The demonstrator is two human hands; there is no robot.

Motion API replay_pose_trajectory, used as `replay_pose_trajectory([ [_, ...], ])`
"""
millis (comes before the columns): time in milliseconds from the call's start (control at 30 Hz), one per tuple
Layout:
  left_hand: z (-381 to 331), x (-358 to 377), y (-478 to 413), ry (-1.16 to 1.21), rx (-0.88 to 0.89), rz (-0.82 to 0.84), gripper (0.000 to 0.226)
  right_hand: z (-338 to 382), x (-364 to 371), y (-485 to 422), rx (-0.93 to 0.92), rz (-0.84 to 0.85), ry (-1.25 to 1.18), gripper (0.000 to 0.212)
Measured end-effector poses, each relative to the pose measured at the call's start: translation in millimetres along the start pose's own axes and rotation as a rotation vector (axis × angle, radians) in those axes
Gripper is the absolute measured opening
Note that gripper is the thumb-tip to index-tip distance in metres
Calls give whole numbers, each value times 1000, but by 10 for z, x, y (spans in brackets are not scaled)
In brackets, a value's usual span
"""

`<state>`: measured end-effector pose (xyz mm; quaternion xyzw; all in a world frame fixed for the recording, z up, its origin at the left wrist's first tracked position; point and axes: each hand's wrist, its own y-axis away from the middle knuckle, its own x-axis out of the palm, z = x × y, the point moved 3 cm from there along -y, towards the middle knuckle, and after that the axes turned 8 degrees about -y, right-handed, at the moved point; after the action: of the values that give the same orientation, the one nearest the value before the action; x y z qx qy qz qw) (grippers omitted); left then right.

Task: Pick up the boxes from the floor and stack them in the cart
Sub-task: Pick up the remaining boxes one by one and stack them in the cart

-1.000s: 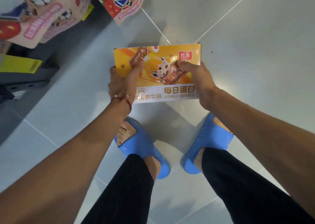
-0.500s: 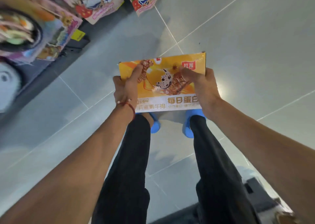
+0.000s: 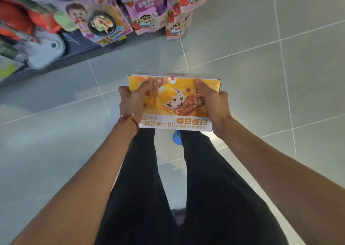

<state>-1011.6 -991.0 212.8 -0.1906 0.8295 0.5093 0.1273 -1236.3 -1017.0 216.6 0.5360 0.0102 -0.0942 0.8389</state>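
Two hands hold one box in the air before your thighs, well above the floor. Your left hand clamps the left edge, with its thumb pressed flat across the printed top and its fingers curled around the side and hidden beneath. Your right hand does the same on the right edge, its thumb lying on the top face.

The box is flat, rectangular and roughly level, made of glossy card. It is printed orange-yellow with brown meat strips and a spotted cartoon figure. A white band of Chinese lettering runs along the edge nearest you.

A red cord bracelet circles your left wrist. Below the box are black trousers, and the tip of a blue slipper shows between your legs.

The floor is laid with large, smooth grey tiles that have pale grout lines and a soft sheen. At the upper left hang pink and purple snack packets with cartoon figures, and those farthest left are blurred.
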Motion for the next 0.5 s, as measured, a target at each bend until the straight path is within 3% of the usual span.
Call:
replay_pose_trajectory([
  [133, -150, -269, 545, 139, -4, -8, 58, 299, -74, 523, -60, 76, -18, 73],
  [300, -271, -627, 1154, 267, 6, -104, 70, 633, 18, 1143, -143, 167, -9, 78],
  [500, -280, -1131, 1812, 472, 0, -196, 65, 861, 176, 1841, -238, 287, 41, 65],
])
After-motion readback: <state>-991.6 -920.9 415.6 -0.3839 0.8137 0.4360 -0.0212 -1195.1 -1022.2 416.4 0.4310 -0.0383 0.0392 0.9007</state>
